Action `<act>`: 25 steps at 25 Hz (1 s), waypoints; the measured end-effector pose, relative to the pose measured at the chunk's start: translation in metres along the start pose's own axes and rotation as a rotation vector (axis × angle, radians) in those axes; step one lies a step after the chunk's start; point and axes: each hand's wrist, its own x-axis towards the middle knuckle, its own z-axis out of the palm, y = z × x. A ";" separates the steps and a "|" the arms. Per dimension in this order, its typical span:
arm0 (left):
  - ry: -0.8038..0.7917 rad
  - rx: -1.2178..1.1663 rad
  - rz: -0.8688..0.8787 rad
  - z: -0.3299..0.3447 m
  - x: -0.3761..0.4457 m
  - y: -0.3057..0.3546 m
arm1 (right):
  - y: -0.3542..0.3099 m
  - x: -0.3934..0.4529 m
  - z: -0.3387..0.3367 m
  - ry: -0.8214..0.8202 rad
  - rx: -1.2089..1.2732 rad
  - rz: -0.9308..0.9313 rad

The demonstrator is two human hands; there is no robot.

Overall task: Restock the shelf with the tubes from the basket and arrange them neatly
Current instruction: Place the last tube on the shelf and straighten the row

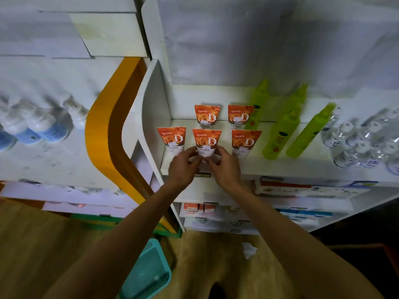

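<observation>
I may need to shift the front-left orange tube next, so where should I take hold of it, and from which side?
Take the front-left orange tube low on its body, near the cap end it stands on, coming from the front shelf edge. It stands upright with its flat crimp on top, and the shelf's side wall is close on its left. The left hand is nearest; both hands now hold the middle front tube.

We're in a shop aisle here: white display shelving (280, 169) stocked with rows of identical orange tubes (206, 141), green spray bottles (282, 134), clear bottles (362, 143) and boxed goods (306, 188) below.
</observation>
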 end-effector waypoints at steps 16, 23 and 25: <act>0.153 -0.051 0.210 -0.039 -0.027 0.035 | -0.055 0.001 -0.079 0.157 0.051 -0.230; 0.109 0.176 0.441 -0.088 0.055 0.152 | -0.093 0.097 -0.143 0.076 -0.338 -0.257; 0.045 0.365 0.454 -0.088 0.080 0.160 | -0.100 0.108 -0.151 0.091 -0.426 -0.283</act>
